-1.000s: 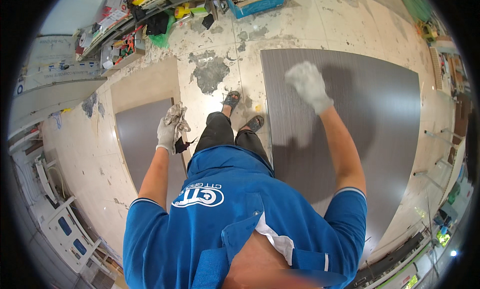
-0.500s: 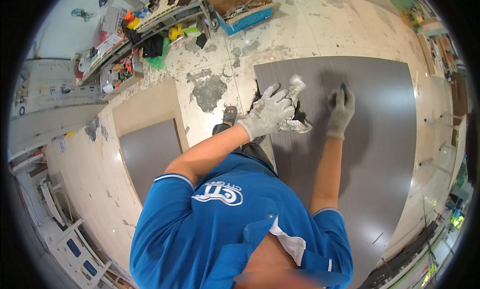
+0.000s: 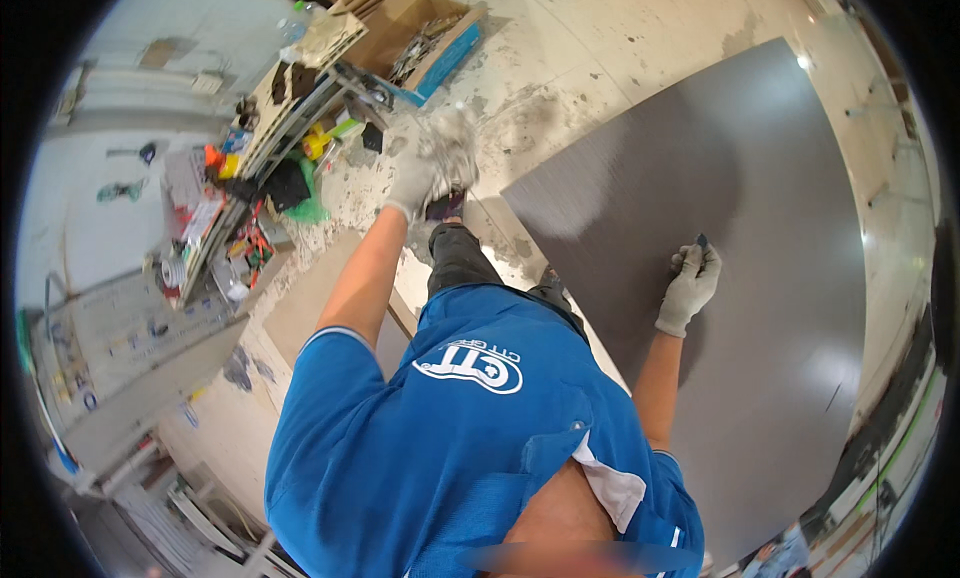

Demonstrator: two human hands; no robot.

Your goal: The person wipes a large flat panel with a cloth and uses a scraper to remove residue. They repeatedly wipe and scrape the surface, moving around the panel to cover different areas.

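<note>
My left hand (image 3: pixel 412 183), in a pale grey work glove, is out over the floor beyond my foot. A crumpled greyish-white rag (image 3: pixel 455 146), smeared by motion, is in its grip. My right hand (image 3: pixel 688 290), gloved alike, is over the large dark grey wood-grain panel (image 3: pixel 790 278). Its fingers are closed on a small dark blue piece (image 3: pixel 702 240) whose tip sticks out past them; its kind is too small to tell.
At the far left stands a cluttered shelf (image 3: pixel 300 113) with tools and bags, beside a blue open cardboard box (image 3: pixel 445 68) of scraps. A green plastic bag (image 3: pixel 308 203) lies under the shelf. A beige board (image 3: pixel 315 298) rests on the stained floor, partly behind my left arm.
My left hand has moved off the panel to the left, taking the rag with it. My right hand stays over the panel with the small piece. The whole view has turned leftward.
</note>
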